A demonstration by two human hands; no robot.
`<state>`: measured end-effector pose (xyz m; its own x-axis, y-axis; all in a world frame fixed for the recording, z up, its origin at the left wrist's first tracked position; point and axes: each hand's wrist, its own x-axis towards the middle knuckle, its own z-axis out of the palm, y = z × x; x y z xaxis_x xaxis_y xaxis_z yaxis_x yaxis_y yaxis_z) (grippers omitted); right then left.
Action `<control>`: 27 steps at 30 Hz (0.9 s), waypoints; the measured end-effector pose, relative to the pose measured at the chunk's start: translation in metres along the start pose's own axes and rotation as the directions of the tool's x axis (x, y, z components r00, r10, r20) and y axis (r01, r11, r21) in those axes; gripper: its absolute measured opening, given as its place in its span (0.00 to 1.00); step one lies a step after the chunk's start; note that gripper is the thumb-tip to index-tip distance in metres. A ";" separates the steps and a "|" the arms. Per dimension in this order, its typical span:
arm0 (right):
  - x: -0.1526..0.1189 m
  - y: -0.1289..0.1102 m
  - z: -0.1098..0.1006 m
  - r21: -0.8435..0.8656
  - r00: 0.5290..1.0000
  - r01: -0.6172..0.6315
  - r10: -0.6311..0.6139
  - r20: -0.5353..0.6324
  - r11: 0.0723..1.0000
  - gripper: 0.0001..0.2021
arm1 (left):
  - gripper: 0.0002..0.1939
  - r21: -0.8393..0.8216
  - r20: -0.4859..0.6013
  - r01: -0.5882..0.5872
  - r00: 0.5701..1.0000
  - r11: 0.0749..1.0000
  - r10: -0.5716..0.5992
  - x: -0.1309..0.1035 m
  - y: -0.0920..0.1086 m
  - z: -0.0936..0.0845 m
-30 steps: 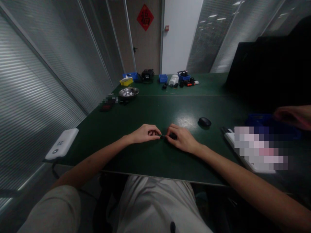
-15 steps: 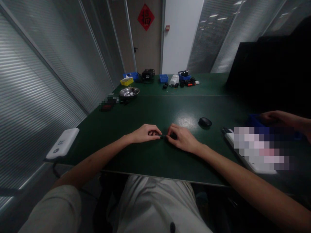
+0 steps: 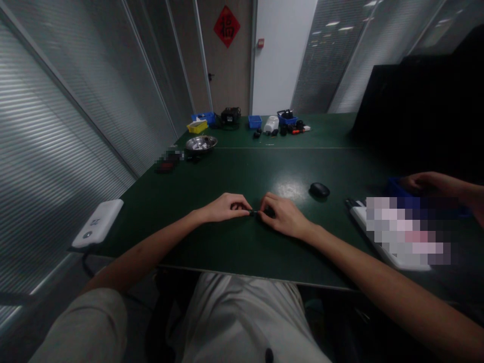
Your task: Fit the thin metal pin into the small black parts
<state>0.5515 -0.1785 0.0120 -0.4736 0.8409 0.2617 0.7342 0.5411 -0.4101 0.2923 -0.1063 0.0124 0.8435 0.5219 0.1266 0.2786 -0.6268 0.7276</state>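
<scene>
Just above the green tabletop (image 3: pixel 227 247), my left hand (image 3: pixel 229 207) and my right hand (image 3: pixel 280 214) face each other, nearly touching. Between the left thumb and fingers is one end of a small, dark, thin piece (image 3: pixel 253 213); its kind is too small to make out. The right thumb and fingertips pinch the other end, where a pale glint shows. Most of the piece is covered by my fingers. A black computer mouse (image 3: pixel 319 190) lies beyond my right hand, apart from it.
Another person's hand (image 3: pixel 427 181) is over a blue bin (image 3: pixel 397 187) at the right. Near it lies a white-edged, blurred-out item (image 3: pixel 410 266). A white device (image 3: pixel 98 223) sits at the left edge. A metal bowl (image 3: pixel 201 144) and a yellow tray (image 3: pixel 197 127) stand farther back.
My hands hold nearly the same pose on the small dark piece. The other person's hand has shifted slightly left over the blue bin.
</scene>
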 end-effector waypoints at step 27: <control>-0.004 0.006 0.009 -0.024 0.997 0.079 -0.079 -0.001 0.997 0.07 | 0.14 -0.051 -0.081 -0.010 0.997 0.999 0.006 0.003 -0.006 0.005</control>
<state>0.5532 -0.1789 0.0009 -0.5297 0.7957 0.2939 0.7059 0.6056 -0.3674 0.2951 -0.1040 0.0046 0.8053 0.5633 0.1848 0.2466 -0.6017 0.7597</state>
